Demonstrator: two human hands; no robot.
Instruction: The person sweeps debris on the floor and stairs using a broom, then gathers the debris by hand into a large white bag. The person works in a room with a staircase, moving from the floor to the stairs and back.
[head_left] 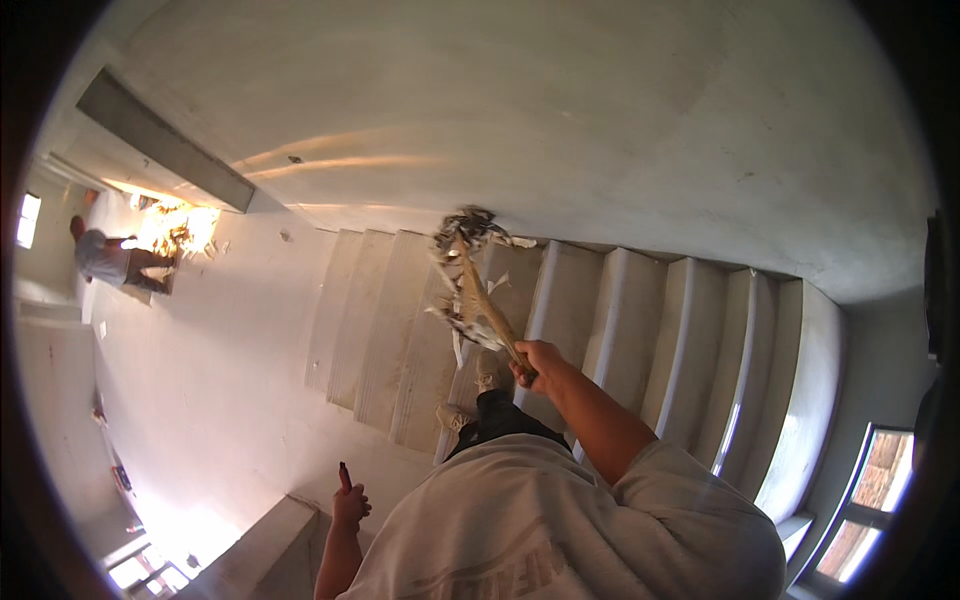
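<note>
My right hand (537, 366) is closed around the end of the wooden handle (485, 302) of a rag mop. Ragged white, grey and dark strips form the mop head (470, 232), which lies against the steps beside the wall. More strips hang next to the handle, above my shoes. Low on the left, my left hand (350, 505) is closed on a slim dark red stick-like object (344, 476) that points upward; its kind is not clear. Both of my shoes (488, 372) stand on the stairs (400, 340).
Steps continue to both sides of me, along a plain pale wall (600, 120). A low wall (262, 545) stands near my left arm. Across the pale floor, another person (108, 262) bends near a sunlit scrap pile (180, 235). A window (868, 500) is at the lower right.
</note>
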